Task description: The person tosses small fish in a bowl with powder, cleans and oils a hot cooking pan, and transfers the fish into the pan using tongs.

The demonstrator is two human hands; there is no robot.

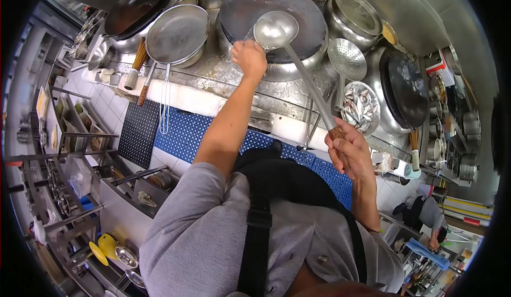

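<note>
My right hand [348, 148] is closed round the wooden handle of a long metal ladle [314, 87]. The ladle's round bowl hangs over the dark wok [255, 9] at the top centre. My left hand [249, 58] is closed in a fist at the wok's near left edge, beside the ladle bowl; what its fingers hold, if anything, is hidden. A perforated skimmer [347, 60] lies right of the wok, above a metal bowl of small silvery fish [360, 107].
Left of the wok, a strainer [178, 33] rests on a pot, near a bamboo brush [139, 60]. Lidded pots [357, 12] and another dark wok [407, 87] stand right. White cloth [199, 96] lines the counter edge. Another person [426, 212] bends at lower right.
</note>
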